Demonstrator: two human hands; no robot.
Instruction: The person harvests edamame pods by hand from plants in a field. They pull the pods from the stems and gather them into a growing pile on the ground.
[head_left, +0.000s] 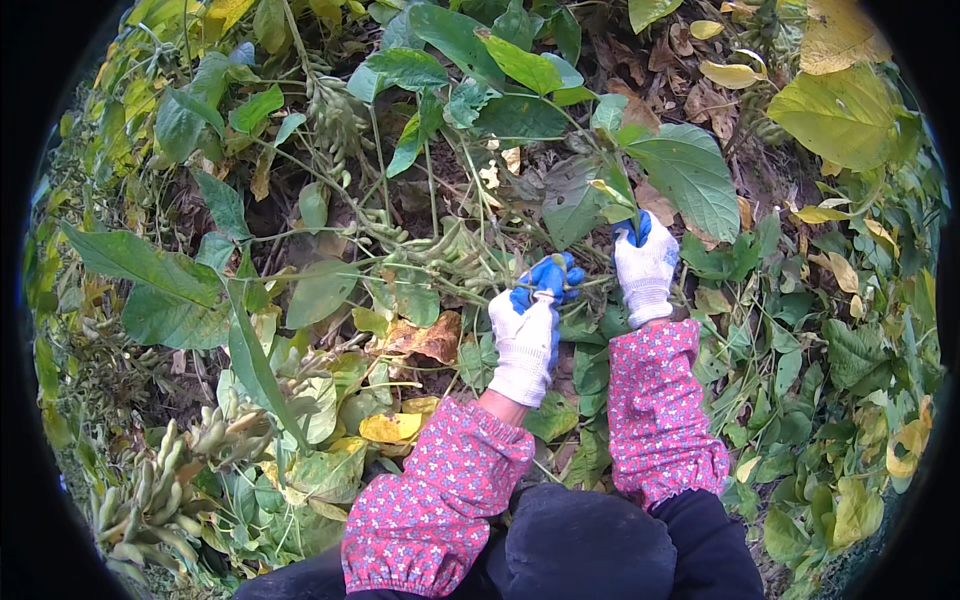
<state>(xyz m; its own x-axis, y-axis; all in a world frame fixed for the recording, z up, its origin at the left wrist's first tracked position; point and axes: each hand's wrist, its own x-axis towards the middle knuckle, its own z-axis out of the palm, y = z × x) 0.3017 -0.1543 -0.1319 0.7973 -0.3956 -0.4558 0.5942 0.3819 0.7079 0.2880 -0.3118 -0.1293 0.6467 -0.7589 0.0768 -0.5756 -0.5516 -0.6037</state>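
My left hand (534, 319), in a white knit glove with blue-coated fingers, is closed around the stem of a soybean plant (450, 255). The plant lies across the ground to the left, with green pods along its stems and broad leaves. Just to the right, my right hand (646, 259), gloved alike, pinches a leaf stalk below a large green leaf (686, 176). Its fingertips are partly hidden by foliage. Both forearms wear pink floral sleeve covers (442, 495).
Clusters of soybean pods (161, 487) lie at the lower left, and another pod cluster (337, 120) hangs at the upper left. A brown dry leaf (424, 337) and a yellow leaf (390, 427) rest below the plant. Plucked green leaves (795, 390) cover the ground at right.
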